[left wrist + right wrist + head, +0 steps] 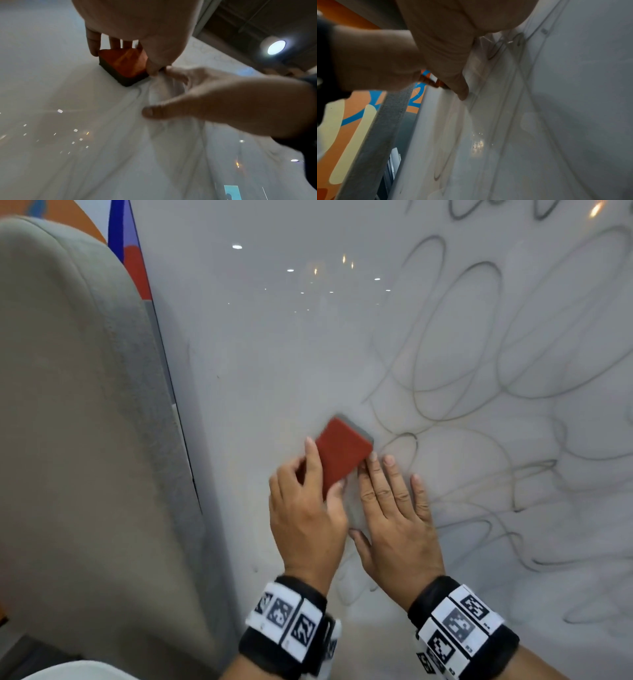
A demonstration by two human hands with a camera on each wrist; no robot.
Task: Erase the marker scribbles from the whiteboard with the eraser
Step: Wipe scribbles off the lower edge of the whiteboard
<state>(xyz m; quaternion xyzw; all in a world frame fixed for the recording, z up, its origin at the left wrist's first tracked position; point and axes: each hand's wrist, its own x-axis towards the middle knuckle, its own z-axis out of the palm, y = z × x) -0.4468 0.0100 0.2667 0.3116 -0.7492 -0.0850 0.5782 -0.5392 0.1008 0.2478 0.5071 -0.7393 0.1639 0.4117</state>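
Note:
The red-topped eraser with a dark felt base lies flat on the whiteboard. My left hand grips it, fingers on its left edge and thumb on its right edge. The eraser shows the same hold in the left wrist view. Flat on the board just to the right rests my right hand, fingers straight, index tip beside the eraser's corner. Looping grey marker scribbles cover the board's right half and run under the right hand. The board left of the eraser shows only faint smears.
A beige padded surface borders the board on the left, with a grey seam along its edge. A colourful orange and blue panel shows behind it at the top left. Ceiling lights reflect on the glossy board.

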